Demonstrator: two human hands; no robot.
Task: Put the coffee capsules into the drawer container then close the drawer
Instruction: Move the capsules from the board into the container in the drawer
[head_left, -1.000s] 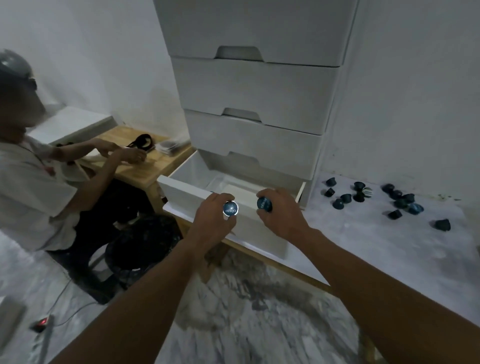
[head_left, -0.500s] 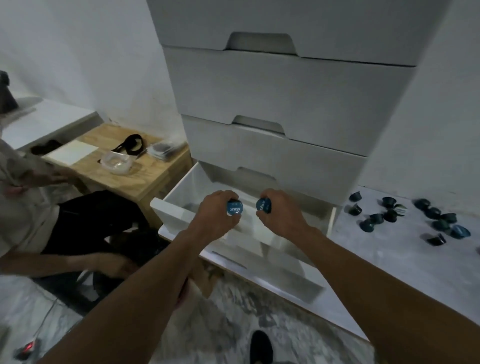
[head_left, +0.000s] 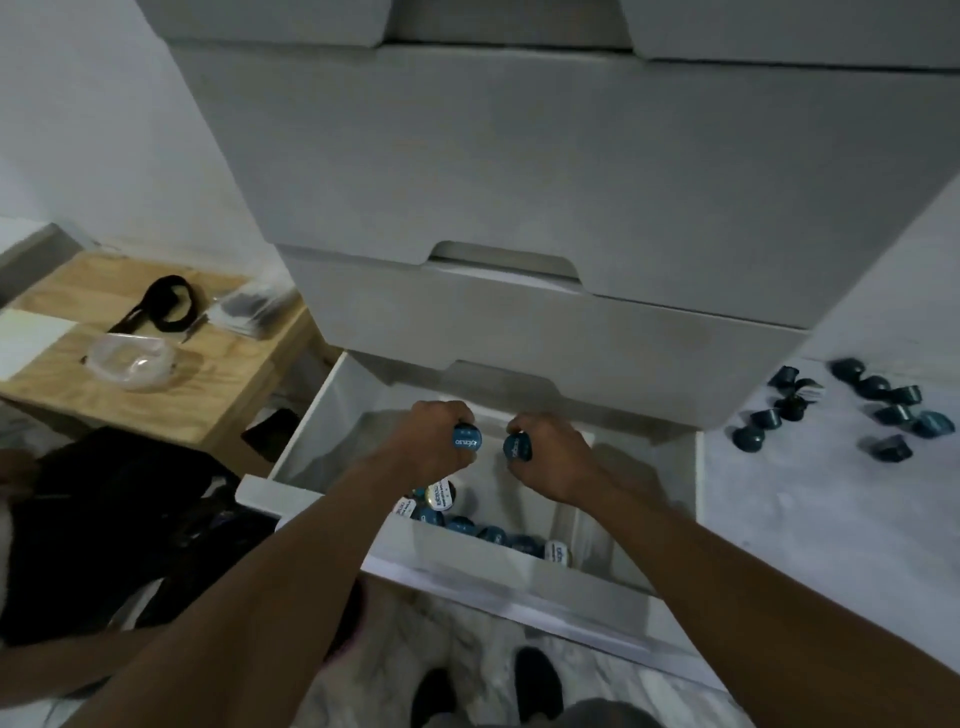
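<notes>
1. A blue capsule (head_left: 467, 442) sits in the left hand (head_left: 423, 449). Its round printed foil face is turned toward the camera. The fingers are curled tight round its body, so only the face and rim show past them.
2. A second capsule (head_left: 518, 448) is gripped the same way in the right hand (head_left: 556, 460), with fingers curled above and below it and its foil face angled toward the left hand. The two capsules are just beside each other with a narrow gap between them.
3. Both hands hang over the inside of the open drawer (head_left: 509, 577), clear of its walls and above its contents.
4. The stored capsules (head_left: 470, 525) lie in a heap along the drawer's near wall, below the hands. Several show their foil faces, and the left forearm hides part of the heap.
5. The drawer is the lowest one seen in a white drawer unit (head_left: 519, 182); the drawers above it are closed.
6. The loose capsules (head_left: 883, 410) lie scattered to the right on a white surface (head_left: 831, 519), well apart from both hands.
7. To the left stands a wooden table (head_left: 223, 395). It carries a clear plastic tub (head_left: 130, 358) and a black strap (head_left: 169, 306).
</notes>
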